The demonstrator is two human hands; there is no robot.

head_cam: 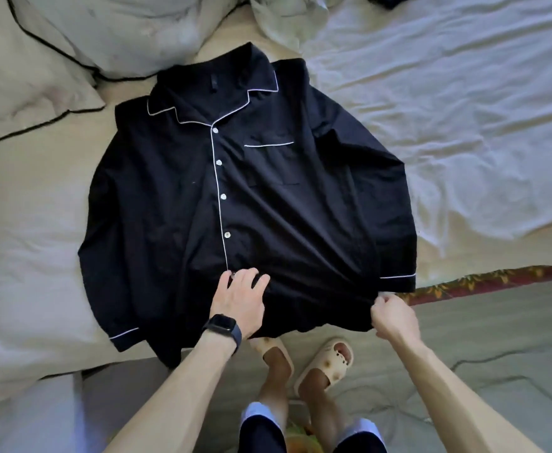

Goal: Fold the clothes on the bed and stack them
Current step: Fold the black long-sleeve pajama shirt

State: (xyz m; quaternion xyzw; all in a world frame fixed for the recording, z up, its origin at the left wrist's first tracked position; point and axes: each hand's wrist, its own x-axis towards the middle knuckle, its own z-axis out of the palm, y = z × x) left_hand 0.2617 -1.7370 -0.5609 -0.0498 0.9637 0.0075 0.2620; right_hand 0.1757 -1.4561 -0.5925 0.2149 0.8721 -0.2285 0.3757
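2 bare forearms reach in from 6 o'clock, above a pair of cream foam slippers. The left hand, a black smartwatch on its wrist, lies with fingers spread flat on the hem of the black long-sleeved pyjama shirt with white piping, at the foot of the button placket. The right hand, at 4 o'clock, has its fingers closed in a pinch on the hem's right corner.

The shirt lies face up in the middle of the beige-sheeted bed, with its front closed, its collar toward 12 o'clock and a sleeve down each side. The hem drapes over the bed edge at 6 o'clock.

That overhang is the main risk. A strong tug from the right hand could drag the whole shirt toward the edge, especially if the left hand lifts. Pulling 1 corner against a pinned centre may also skew the placket and set diagonal creases. The loose sleeves could bunch underneath once the sides are folded in.
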